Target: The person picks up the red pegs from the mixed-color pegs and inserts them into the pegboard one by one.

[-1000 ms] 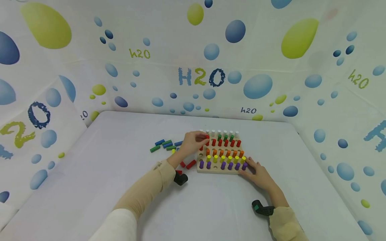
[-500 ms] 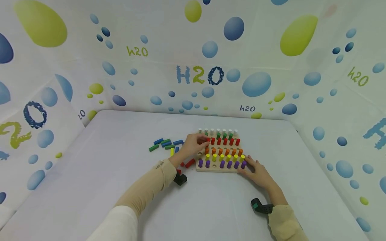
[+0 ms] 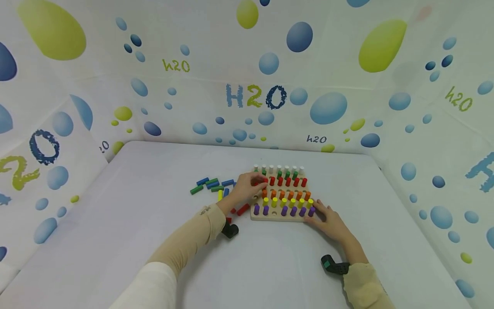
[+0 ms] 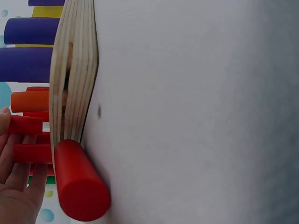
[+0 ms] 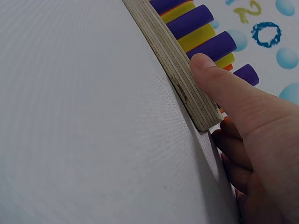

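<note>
In the head view a wooden pegboard (image 3: 281, 218) lies on the table with rows of white, green, red, orange, yellow and purple pegs. My left hand (image 3: 244, 189) is at the board's left side, pinching a red peg (image 4: 25, 124) between thumb and fingers at the red row. Another red peg (image 4: 80, 186) lies on the table against the board's edge in the left wrist view. My right hand (image 3: 332, 226) holds the near right corner of the board, its thumb (image 5: 224, 79) on the front edge beside the purple pegs, the other fingers along the right side.
Left of the board lie loose pegs: blue (image 3: 202, 181), green (image 3: 197, 189), yellow (image 3: 220, 195) and red (image 3: 242, 209). Partly behind my left forearm, some of these are hidden. A patterned cloth wall (image 3: 208, 107) closes off the table's back and sides.
My left hand has lowered slightly over the red row with the red peg; in the last half second it barely moves. The right hand stays at the board's corner.
</note>
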The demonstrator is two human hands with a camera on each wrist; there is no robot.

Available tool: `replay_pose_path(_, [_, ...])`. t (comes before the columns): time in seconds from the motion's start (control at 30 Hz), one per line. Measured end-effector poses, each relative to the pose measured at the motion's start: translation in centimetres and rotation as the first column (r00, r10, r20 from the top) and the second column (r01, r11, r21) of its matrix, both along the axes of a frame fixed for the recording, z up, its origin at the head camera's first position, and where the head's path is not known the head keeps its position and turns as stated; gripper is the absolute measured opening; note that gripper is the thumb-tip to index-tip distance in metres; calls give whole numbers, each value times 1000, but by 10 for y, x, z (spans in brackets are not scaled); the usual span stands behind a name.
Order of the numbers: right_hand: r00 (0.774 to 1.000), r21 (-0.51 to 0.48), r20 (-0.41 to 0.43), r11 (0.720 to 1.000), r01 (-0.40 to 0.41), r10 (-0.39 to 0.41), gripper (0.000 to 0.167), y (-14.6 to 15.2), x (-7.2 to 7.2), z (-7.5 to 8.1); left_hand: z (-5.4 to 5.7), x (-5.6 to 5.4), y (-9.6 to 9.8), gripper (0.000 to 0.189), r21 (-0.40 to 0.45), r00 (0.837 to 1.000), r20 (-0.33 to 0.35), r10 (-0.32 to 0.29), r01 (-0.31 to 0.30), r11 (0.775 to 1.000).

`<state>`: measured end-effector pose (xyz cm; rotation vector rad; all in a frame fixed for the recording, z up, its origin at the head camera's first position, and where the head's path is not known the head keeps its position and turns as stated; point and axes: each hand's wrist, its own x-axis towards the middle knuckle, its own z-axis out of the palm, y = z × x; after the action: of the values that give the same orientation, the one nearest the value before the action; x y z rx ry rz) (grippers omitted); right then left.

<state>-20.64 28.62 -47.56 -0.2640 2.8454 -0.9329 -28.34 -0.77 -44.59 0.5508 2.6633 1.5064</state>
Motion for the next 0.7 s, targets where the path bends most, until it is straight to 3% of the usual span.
replay_pose_path(0.33, [1000,-5,0,1000,9,-9,81,0,0,-1,-3,-2,-2,24,-17,999,32,-7,8,1000])
replay_pose_path(0.7, [1000,-4,0,1000,6,-6,81,0,1,0,-2,-2,-2,22,-78,999,9,-37,38,996])
